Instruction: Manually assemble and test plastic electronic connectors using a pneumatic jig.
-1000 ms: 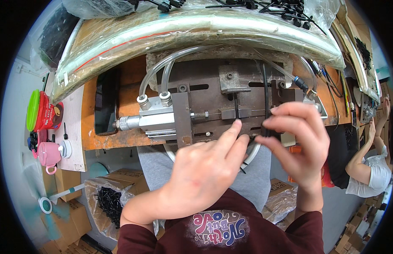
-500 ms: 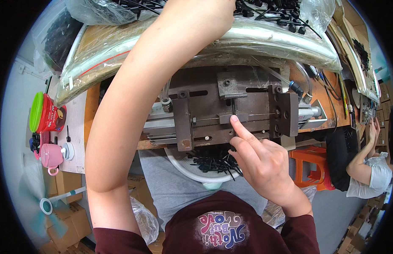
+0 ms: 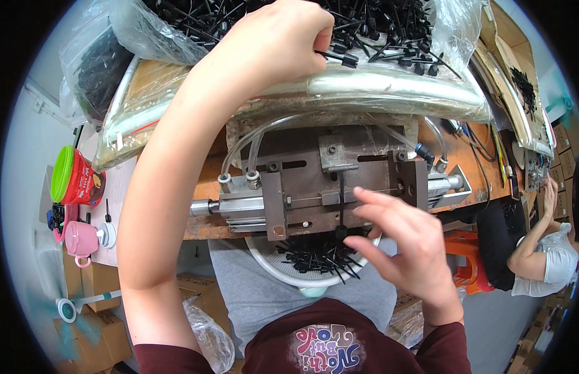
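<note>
Fingers, left hand (image 3: 283, 43): top centre of the frame, pinched closed on a loose black piece (image 3: 349, 60), whose knobbed end sticks out to the right.
Metal jig (image 3: 296, 140): centre of the frame, on the bench (image 3: 476, 187); a seated black piece (image 3: 342, 212) lies across its small block (image 3: 330, 199), stem toward the top of the frame, knob at the lower end.
Fingers, right hand (image 3: 401, 230): right of centre, spread open beside the seated piece; whether the thumb touches the knob cannot be told.
Step in hand: seemingly a changeover, one piece taken up at the heap (image 3: 389, 28) while another lies in the jig.
Next move calls for: probably drawing the loose piece clear of its tangled neighbours, and a light right-hand pinch on the seated one's knob.
Red tub (image 3: 87, 181): left of the frame, bright green at its top; contents hidden.
Pink mug (image 3: 81, 239): just below the tub; inside not visible.
Clear bag (image 3: 96, 75): upper left, dark pieces bunched within.
Plastic-wrapped tray (image 3: 389, 90): across the top, bearing the heap.
White basket (image 3: 302, 282): below the jig, holding a tangle of black pieces, stems pointing every way.
Cardboard tray (image 3: 514, 47): upper right, a smaller black cluster in it.
</note>
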Motion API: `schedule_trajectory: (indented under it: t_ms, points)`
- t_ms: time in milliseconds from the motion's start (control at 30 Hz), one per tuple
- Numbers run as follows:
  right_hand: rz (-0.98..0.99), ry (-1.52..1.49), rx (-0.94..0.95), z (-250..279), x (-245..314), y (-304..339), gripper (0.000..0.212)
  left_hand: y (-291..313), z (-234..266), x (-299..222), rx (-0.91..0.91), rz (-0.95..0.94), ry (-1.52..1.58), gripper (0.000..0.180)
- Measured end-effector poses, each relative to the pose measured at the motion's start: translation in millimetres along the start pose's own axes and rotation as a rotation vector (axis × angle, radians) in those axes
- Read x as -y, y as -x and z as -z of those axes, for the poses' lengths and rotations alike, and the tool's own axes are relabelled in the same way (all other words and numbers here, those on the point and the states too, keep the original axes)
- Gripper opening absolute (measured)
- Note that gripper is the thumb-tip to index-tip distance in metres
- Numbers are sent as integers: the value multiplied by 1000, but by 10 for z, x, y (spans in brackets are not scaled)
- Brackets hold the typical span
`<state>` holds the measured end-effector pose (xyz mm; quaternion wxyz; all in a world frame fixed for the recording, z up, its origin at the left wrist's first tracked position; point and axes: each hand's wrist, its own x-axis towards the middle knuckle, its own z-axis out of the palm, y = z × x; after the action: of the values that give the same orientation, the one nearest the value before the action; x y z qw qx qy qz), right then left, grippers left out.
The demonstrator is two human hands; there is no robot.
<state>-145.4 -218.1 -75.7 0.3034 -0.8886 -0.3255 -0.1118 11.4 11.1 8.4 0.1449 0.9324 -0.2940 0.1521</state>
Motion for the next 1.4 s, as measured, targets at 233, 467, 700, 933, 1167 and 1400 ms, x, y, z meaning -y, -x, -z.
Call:
schedule_trajectory:
  t_ms: [233,467,700,933,1167,1400]
  points:
    - [95,78,-378,294,-376,-693,17,629,160,-85,-418,-210,-123,31]
    - [473,428,-305,194,-748,-1938,17,1329,-113,-818,-355,-92,308,36]
    - [206,564,-17,-88,-793,-2356,55,1660,-520,-1143,-273,42,551,40]
    - [176,457,171,98,-637,-2194,31,1830,-954,-1301,-264,117,494,34]
    - [424,528,31,224,-701,-2026,25,1799,-1163,-1341,-271,121,225,28]
    - [400,705,75,66,-705,-2166,37,1709,-1119,-1299,-222,142,174,25]
